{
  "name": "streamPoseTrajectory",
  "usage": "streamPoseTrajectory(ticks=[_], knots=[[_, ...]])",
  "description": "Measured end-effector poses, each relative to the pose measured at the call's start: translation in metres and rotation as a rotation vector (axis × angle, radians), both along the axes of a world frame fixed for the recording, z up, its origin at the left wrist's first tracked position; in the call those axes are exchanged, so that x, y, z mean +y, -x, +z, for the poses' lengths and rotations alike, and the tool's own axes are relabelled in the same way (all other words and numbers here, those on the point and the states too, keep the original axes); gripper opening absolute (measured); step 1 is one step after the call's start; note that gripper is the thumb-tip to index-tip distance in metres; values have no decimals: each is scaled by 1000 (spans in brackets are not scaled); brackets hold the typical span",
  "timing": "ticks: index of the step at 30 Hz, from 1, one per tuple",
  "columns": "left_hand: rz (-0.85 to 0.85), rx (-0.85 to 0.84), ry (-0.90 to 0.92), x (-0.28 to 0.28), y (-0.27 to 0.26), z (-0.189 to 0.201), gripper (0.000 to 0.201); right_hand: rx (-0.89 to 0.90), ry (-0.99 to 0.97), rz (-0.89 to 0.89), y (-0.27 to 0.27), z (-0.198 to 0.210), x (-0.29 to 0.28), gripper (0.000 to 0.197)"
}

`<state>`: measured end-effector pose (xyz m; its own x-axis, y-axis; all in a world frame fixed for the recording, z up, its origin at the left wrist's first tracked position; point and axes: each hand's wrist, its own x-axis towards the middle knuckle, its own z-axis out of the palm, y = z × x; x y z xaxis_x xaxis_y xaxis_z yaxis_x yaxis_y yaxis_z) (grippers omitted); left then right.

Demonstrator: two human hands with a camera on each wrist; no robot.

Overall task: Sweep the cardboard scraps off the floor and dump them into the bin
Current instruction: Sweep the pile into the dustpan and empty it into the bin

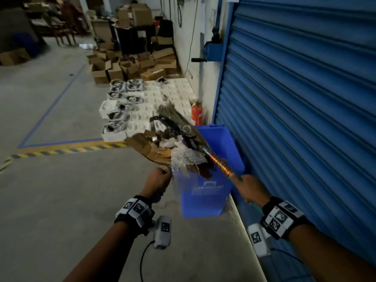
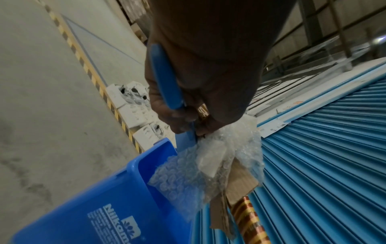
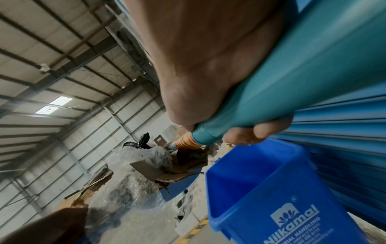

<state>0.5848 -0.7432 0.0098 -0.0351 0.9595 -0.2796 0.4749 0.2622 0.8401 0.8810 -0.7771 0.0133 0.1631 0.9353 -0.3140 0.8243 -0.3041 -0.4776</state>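
My left hand (image 1: pixel 157 181) (image 2: pixel 198 82) grips the blue handle of a dustpan (image 2: pixel 165 79), held tilted over the blue bin (image 1: pixel 205 198) (image 2: pixel 94 206) (image 3: pixel 271 189). The pan carries cardboard scraps (image 1: pixel 150 148) (image 2: pixel 240 183) (image 3: pixel 167 171) and bubble wrap (image 1: pixel 185 157) (image 2: pixel 198 173) (image 3: pixel 125 189), which hangs over the bin's open mouth. My right hand (image 1: pixel 249 189) (image 3: pixel 198 66) grips the broom handle (image 1: pixel 218 161) (image 3: pixel 292 82) (image 2: pixel 246 219). The broom's bristles (image 1: pixel 173 113) lie across the far side of the pile. The pan itself is hidden under the scraps.
A blue roller shutter (image 1: pixel 305 98) stands close on the right, behind a raised kerb (image 1: pixel 242 231). Beyond the bin are white trays of parts (image 1: pixel 132 106), a red extinguisher (image 1: pixel 196 115) and stacked cardboard boxes (image 1: pixel 126 66). A yellow-black floor stripe (image 1: pixel 61 150) runs left.
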Motion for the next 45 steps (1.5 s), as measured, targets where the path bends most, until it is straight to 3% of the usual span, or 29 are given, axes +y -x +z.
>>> streamPoseTrajectory(ticks=[4,7,10,13,16,18,20,23,27,28,30,32,37,40,42,45], knots=[[-65,4,16,58,-28,-11,44,-73,40,-40,-25,-20,49,63],[-78,0,48,103,-51,-23,40,-110,51,12,-46,-38,95,90],[-79,2,100,153,-80,-33,35,-141,55,6,-71,-60,146,88],[-60,-70,184,204,-107,-47,19,-132,117,-27,-92,-79,194,63],[-52,-133,297,249,-134,-54,11,-173,151,-37,-110,-96,233,54],[-80,-29,415,272,-143,-60,10,-189,157,-32,-122,-108,248,51],[-124,154,485,289,-146,-64,26,-211,145,-20,-132,-116,257,51],[-274,318,580,308,-149,-69,17,-224,132,-14,-144,-122,267,51],[-161,379,634,319,-138,-89,16,-198,146,-19,-149,-128,273,51],[-143,378,648,319,-134,-93,28,-187,143,-24,-148,-128,273,51],[-160,377,646,312,-125,-97,30,-147,146,-38,-143,-130,272,51],[-165,335,612,296,-121,-81,11,-90,137,-50,-135,-132,270,52],[-86,238,456,231,-88,-44,51,-9,116,8,-95,-138,255,61],[26,219,410,169,-49,-30,50,-2,77,101,-54,-124,231,67],[89,172,426,115,-19,-28,38,-27,43,227,-21,-113,209,56],[255,68,406,20,25,-26,37,4,-33,400,35,-99,168,46]])
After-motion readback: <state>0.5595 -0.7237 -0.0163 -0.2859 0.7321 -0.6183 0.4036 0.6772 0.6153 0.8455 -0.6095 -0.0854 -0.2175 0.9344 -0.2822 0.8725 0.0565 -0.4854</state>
